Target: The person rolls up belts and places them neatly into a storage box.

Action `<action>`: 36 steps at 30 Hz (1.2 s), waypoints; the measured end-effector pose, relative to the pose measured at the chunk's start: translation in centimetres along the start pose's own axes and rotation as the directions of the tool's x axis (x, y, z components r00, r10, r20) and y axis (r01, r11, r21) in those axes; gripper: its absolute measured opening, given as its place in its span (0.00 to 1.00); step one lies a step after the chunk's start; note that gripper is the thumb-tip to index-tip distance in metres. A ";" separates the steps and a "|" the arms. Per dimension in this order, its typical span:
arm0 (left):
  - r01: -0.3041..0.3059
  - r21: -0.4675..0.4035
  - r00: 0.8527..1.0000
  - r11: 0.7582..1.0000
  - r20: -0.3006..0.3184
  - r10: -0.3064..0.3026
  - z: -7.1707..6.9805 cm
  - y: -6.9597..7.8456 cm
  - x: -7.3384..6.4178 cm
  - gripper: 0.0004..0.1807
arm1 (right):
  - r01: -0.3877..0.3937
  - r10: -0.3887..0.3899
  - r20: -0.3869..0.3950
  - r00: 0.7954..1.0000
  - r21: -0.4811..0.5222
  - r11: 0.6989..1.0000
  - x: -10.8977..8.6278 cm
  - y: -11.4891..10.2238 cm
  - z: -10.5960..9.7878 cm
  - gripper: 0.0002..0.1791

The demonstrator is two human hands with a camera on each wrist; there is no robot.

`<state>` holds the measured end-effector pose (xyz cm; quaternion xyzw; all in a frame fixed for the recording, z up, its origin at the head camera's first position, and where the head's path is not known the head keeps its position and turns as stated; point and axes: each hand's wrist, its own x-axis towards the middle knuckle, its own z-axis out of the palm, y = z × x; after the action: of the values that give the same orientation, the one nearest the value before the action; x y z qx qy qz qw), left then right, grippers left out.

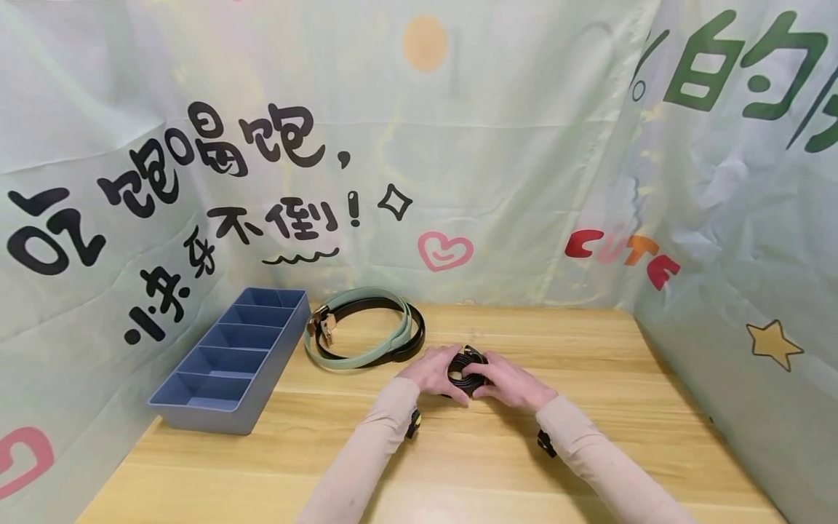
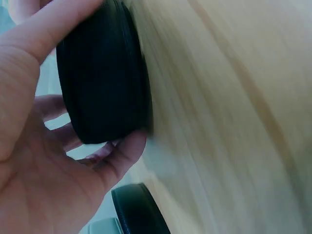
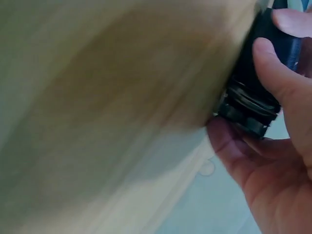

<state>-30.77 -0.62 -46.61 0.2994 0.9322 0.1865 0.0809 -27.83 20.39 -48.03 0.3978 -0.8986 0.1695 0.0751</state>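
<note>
Wooden tabletop, coiled black belt between left hand and right hand, both curled around its sides

Small makeshift tabletop booth, kind of building hidden, pale wood-grain table pushed into a corner, light fabric hangings creased and draped as walls, printed with black Chinese lettering, pink heart, yellow star, colourful word "CUTE".

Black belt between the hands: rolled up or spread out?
Rolled up: in the head view, the black belt forms tight loops around an opening.
</note>
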 end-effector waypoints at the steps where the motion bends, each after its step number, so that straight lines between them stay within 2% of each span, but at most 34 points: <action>1: -0.009 -0.031 1.000 0.999 0.008 0.009 -0.2 -0.2 -0.1 0.54 | 0.009 -0.009 -0.015 1.000 0.002 1.000 0.0 0.1 0.1 0.21; 5: 0.031 -0.199 0.998 0.979 0.063 -0.019 -0.9 -0.9 -0.3 0.58 | 0.060 -0.059 -0.064 0.996 0.008 0.998 0.1 0.5 0.2 0.21; 9: 0.061 -0.311 0.996 0.948 0.085 -0.036 -1.1 -1.5 -0.4 0.65 | 0.108 -0.107 -0.094 0.990 0.002 0.994 0.2 0.7 0.2 0.21; 11: 0.056 -0.326 0.997 0.944 0.075 -0.033 -1.0 -1.7 -0.4 0.65 | 0.104 -0.103 -0.086 0.991 0.015 0.994 0.3 0.6 0.1 0.22; 13: 0.055 -0.327 0.998 0.944 0.060 -0.037 -0.7 -1.9 -0.4 0.65 | 0.062 -0.057 -0.061 0.997 0.069 0.996 0.5 0.4 0.0 0.25; 15: 0.041 -0.287 0.999 0.957 0.024 -0.036 -0.6 -2.0 -0.4 0.64 | -0.031 0.035 -0.016 0.999 0.195 0.980 0.7 0.2 -0.1 0.30; 16: 0.030 -0.260 1.000 0.965 0.001 -0.030 -0.5 -2.1 -0.3 0.64 | -0.096 0.098 0.007 0.995 0.266 0.959 0.8 0.1 -0.2 0.34; 17: 0.017 -0.233 1.000 0.972 -0.022 -0.023 -0.4 -2.1 -0.3 0.64 | -0.156 0.157 0.024 0.987 0.339 0.928 1.0 0.0 -0.3 0.38; 19: -0.015 -0.179 0.997 0.984 -0.073 0.002 -0.5 -2.0 -0.2 0.64 | -0.246 0.260 0.036 0.965 0.471 0.847 1.4 0.0 -0.5 0.45; 21: -0.038 -0.125 0.992 0.991 -0.123 0.023 -0.6 -1.9 -0.2 0.64 | -0.288 0.328 0.020 0.944 0.531 0.797 1.8 0.1 -0.6 0.48; 23: -0.061 -0.078 0.986 0.995 -0.163 0.048 -0.8 -1.7 -0.2 0.64 | -0.296 0.360 -0.016 0.933 0.537 0.790 2.1 0.3 -0.8 0.48; 25: -0.084 -0.023 0.977 0.996 -0.200 0.078 -0.9 -1.6 -0.2 0.62 | -0.299 0.365 -0.036 0.930 0.500 0.813 2.3 0.6 -1.1 0.44; 28: -0.135 0.058 0.960 0.989 -0.238 0.145 -0.9 -1.4 -0.2 0.61 | -0.319 0.381 -0.023 0.924 0.502 0.804 2.4 1.0 -1.6 0.38; 30: -0.167 0.119 0.946 0.979 -0.261 0.193 -0.8 -1.4 -0.3 0.60 | -0.329 0.384 0.006 0.923 0.528 0.783 2.4 1.2 -1.8 0.35; 33: -0.213 0.220 0.916 0.952 -0.295 0.273 -0.6 -1.3 -0.4 0.59 | -0.350 0.399 0.053 0.915 0.593 0.725 2.6 1.2 -2.2 0.34; 36: -0.233 0.311 0.883 0.922 -0.331 0.334 -0.5 -1.3 -0.5 0.57 | -0.356 0.394 0.081 0.916 0.617 0.702 2.9 0.9 -2.3 0.32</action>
<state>-31.16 -1.99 -46.66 0.4000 0.8921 0.1256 -0.1686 -30.49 19.78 -45.33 0.2039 -0.8517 0.4776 -0.0700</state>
